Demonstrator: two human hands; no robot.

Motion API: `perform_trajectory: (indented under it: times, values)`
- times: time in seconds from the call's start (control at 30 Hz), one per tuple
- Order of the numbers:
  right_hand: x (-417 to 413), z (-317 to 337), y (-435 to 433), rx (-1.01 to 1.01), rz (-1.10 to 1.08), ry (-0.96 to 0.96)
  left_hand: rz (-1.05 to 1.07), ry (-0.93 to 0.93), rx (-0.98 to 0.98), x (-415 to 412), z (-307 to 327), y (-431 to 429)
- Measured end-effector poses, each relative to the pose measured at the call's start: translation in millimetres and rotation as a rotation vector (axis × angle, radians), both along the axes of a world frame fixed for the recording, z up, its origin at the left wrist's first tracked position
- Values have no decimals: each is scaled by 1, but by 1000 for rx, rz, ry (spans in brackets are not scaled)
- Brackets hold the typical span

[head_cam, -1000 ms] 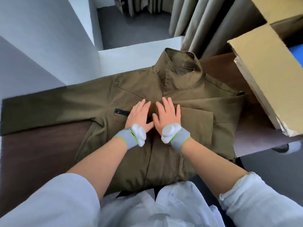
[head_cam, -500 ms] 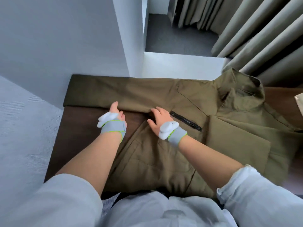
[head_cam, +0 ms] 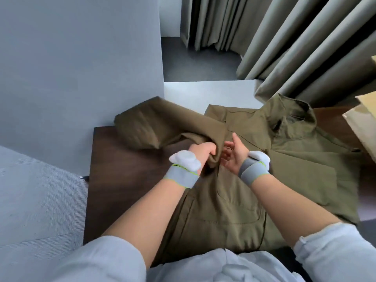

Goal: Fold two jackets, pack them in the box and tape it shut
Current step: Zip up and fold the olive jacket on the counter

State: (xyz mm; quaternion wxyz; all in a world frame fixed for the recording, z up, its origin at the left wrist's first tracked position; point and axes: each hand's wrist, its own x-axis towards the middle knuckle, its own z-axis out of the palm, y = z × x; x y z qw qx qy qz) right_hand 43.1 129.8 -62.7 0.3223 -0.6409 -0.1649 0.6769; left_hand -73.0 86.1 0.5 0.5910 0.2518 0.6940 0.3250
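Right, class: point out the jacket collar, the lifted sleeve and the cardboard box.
jacket collar (head_cam: pixel 293 107), head view, its raised middle.
lifted sleeve (head_cam: pixel 146 127), head view, mid-sleeve fabric.
cardboard box (head_cam: pixel 364 129), head view, its side wall.

Grips the jacket sleeve (head_cam: pixel 154 127) in the left hand (head_cam: pixel 200 152), fingers curled round the cloth. Holds the right hand (head_cam: pixel 234 157) just beside it, palm turned left, thumb up, fingers relaxed. Stretches bare forearms forward, wrists close together.
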Motion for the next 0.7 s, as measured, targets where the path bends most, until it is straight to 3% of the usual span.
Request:
perform_trajectory:
  times: [0.1, 0.2, 0.27, 0.33, 0.4, 0.53, 0.57, 0.63, 0.7]
  values:
    - [48, 6, -7, 66, -222, 324, -684, 500, 161, 53, 11, 9]
    - [98, 13, -23, 63, -382, 314, -1154, 1031, 472, 90, -2, 13]
    - [134, 16, -40, 83, -472, 203, -1399, 1116, 369, 119, -17, 6]
    - [144, 14, -51, 74, -461, 22, -1463, 1185, 254, 130, -37, -6]
    - [136, 10, -55, 124, -316, -220, -1507, 1260, 235, 134, -50, -14]
    - [128, -6, -57, 216, 488, -934, -1593, 1357, 242, 144, -62, -25]
    - [126, -5, -53, 209, 593, -1006, -1546, 1351, 274, 147, -64, -25]
    - [124, 1, -45, 319, 536, -947, -1448, 1324, 320, 151, -67, -26]
    - [133, 12, -42, 410, 119, -723, -1352, 1309, 367, 155, -69, -28]
